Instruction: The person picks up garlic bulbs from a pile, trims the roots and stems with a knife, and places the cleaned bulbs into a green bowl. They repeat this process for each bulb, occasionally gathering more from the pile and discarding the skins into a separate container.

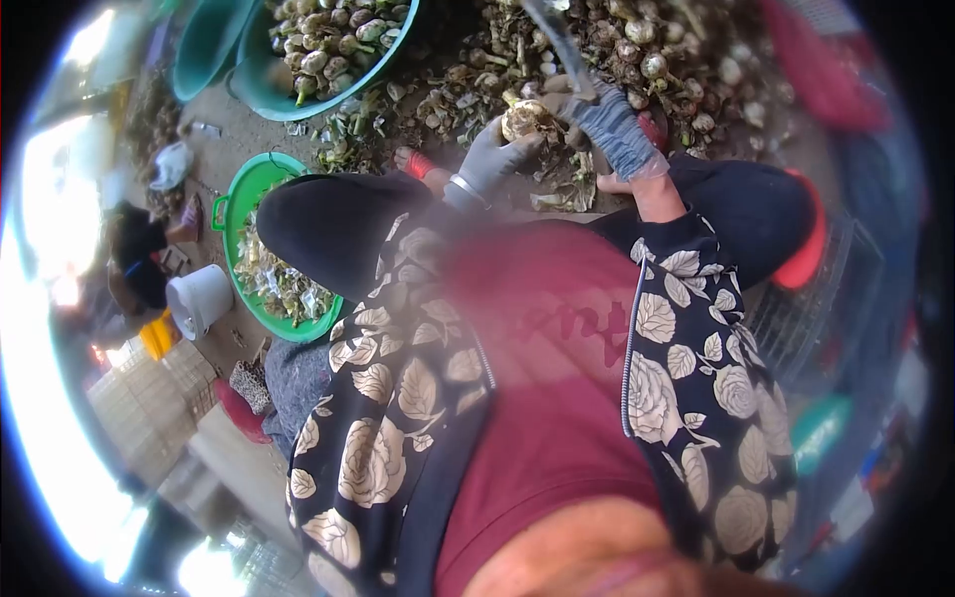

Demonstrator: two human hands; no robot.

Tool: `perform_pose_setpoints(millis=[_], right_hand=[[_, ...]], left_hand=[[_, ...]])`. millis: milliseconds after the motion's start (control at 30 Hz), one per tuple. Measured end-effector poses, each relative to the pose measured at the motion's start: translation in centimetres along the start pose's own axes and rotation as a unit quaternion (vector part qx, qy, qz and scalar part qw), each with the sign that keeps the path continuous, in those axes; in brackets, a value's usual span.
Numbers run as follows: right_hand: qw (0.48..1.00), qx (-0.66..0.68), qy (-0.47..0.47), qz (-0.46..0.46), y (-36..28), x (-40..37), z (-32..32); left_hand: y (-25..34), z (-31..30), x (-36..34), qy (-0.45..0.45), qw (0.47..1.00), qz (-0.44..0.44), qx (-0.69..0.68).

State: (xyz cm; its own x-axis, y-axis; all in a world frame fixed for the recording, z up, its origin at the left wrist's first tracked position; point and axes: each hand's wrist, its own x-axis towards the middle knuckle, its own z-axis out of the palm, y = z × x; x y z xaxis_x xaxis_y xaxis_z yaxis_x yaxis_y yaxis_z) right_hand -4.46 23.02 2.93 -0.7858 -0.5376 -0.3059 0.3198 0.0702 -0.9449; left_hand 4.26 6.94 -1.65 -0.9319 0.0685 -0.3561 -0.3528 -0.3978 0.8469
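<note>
We see the pale bulb between the hands, pinched from its near left by the fingers of the left hand; the right hand lies just right. Under the metal tool, cut off at its far end, we cannot tell the right fingers' closure or the bulb's long axis.

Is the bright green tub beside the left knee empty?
Not empty: pale scraps show inside the green tub; how deep, I cannot tell.
</note>
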Motion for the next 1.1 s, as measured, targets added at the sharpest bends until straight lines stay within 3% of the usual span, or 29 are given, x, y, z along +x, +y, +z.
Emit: perform_pose_setpoints(millis=[33, 67, 133, 233, 267, 300, 367, 400, 500, 567, 633, 667, 700, 733, 767, 800, 833, 867, 967, 1100], right_hand=[[0.994, 0.013, -0.087, -0.063, 0.4, -0.3, -0.4], [0.985, -0.093, -0.010, -0.144, 4.6, 1.6, 0.2], [0.999, -0.042, 0.001, 0.022, 3.6, 1.0, 0.3], [0.994, 0.100, 0.041, 0.007, 5.9, 1.4, -0.1], [0.997, 0.055, 0.046, -0.004, 5.9, 1.4, 0.0], [0.999, 0.010, 0.048, -0.015, 6.0, 1.1, 0.1], [0.998, 0.025, 0.061, -0.020, 6.3, 1.2, 0.3], [0.997, 0.033, 0.067, -0.023, 6.4, 1.2, 0.5], [0.992, 0.024, 0.103, 0.072, 2.9, 0.2, 0.0], [0.982, -0.163, 0.091, 0.000, 2.3, -0.5, -1.0], [0.909, -0.399, 0.029, -0.119, 2.2, -0.4, -1.5], [0.849, -0.493, -0.017, -0.188, 2.2, 0.2, -0.3], [0.782, -0.564, -0.048, -0.260, 2.2, 0.4, 0.5], [0.871, -0.463, 0.000, -0.162, 3.7, 0.2, -0.6], [0.830, -0.491, 0.032, -0.262, 2.5, -0.7, -1.3], [0.782, -0.506, 0.052, -0.361, 1.6, -0.5, -0.2], [0.782, -0.521, 0.033, -0.341, 1.9, -0.3, -0.4], [0.800, -0.539, 0.010, -0.264, 2.0, 0.1, -0.2], [0.796, -0.524, 0.021, -0.301, 2.6, -1.1, 0.0], [0.802, -0.497, 0.053, -0.328, 3.8, -1.1, 0.1]], left_hand=[[-1.3, -0.9, 0.2, -0.016, 0.999, -0.015, 0.024], [-1.5, -0.9, 0.2, -0.007, 0.995, -0.022, 0.092], [-1.6, -0.9, 0.1, 0.011, 0.973, -0.030, 0.229], [-0.7, -0.6, -0.4, 0.093, 0.868, 0.168, 0.458], [-0.3, -0.5, -0.4, 0.120, 0.812, 0.228, 0.524], [-0.4, -0.2, -0.3, 0.106, 0.809, 0.251, 0.520], [-1.4, 0.1, -0.2, 0.058, 0.942, 0.169, 0.285], [-1.6, -0.1, 0.1, 0.031, 0.979, 0.125, 0.158], [0.4, 0.4, -0.7, -0.008, 0.997, 0.078, -0.008], [0.7, 0.0, -0.5, -0.068, 0.993, 0.032, -0.095], [0.3, -1.5, -0.3, -0.015, 0.993, 0.065, 0.096], [0.5, -1.0, -0.6, 0.022, 0.983, 0.131, 0.128], [1.3, -2.6, -1.9, 0.022, 0.984, 0.123, 0.129], [0.8, -2.0, -0.6, -0.022, 0.988, 0.116, 0.102], [1.2, -1.9, -0.7, -0.019, 0.997, 0.068, 0.042], [0.3, -2.3, -0.3, -0.079, 0.997, 0.018, 0.002], [0.1, -2.0, 0.4, -0.111, 0.993, 0.022, -0.010], [-0.3, -1.8, 0.8, -0.135, 0.990, 0.027, -0.019], [2.4, 0.9, -1.3, -0.102, 0.987, 0.104, 0.063], [1.1, 0.8, -2.4, -0.013, 0.995, 0.026, 0.099]])
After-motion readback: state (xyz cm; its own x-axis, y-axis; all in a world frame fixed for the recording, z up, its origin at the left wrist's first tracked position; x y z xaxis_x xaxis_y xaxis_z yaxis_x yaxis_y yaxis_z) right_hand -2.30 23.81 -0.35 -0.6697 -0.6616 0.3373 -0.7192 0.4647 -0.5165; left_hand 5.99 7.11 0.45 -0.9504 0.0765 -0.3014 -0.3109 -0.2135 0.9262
